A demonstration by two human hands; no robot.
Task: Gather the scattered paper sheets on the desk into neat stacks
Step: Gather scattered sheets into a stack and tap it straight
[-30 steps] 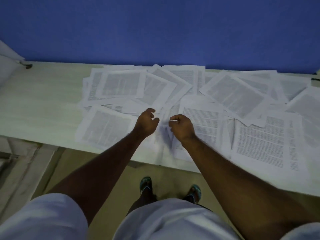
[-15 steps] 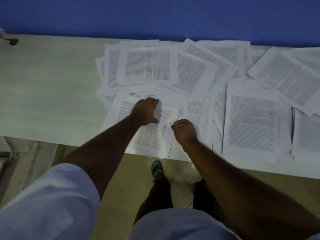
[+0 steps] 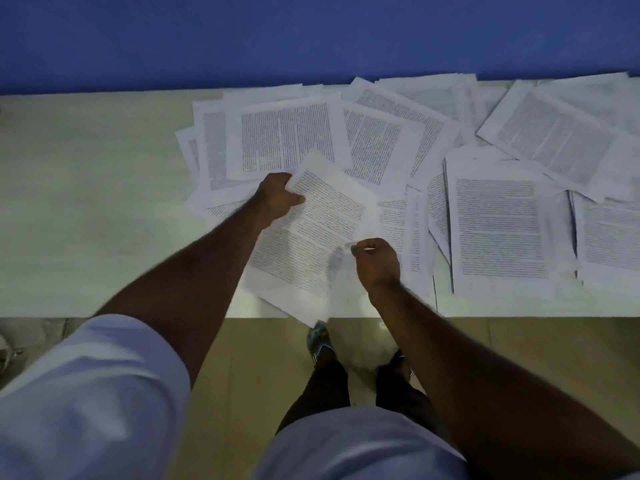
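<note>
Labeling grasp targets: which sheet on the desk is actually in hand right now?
The tilted sheet at the near edge: left hand grips its far corner, right hand pinches its near corner. The other sheets lie flat on the desk, untouched.

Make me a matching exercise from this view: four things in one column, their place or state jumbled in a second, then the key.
1. left hand
2. right hand
3. lifted sheet
4. wall

A. blue, behind the desk
B. held by both hands, tilted
C. pinches the sheet's near corner
D. grips the sheet's far edge

Pairs: 1-D, 2-C, 3-B, 4-A
</note>
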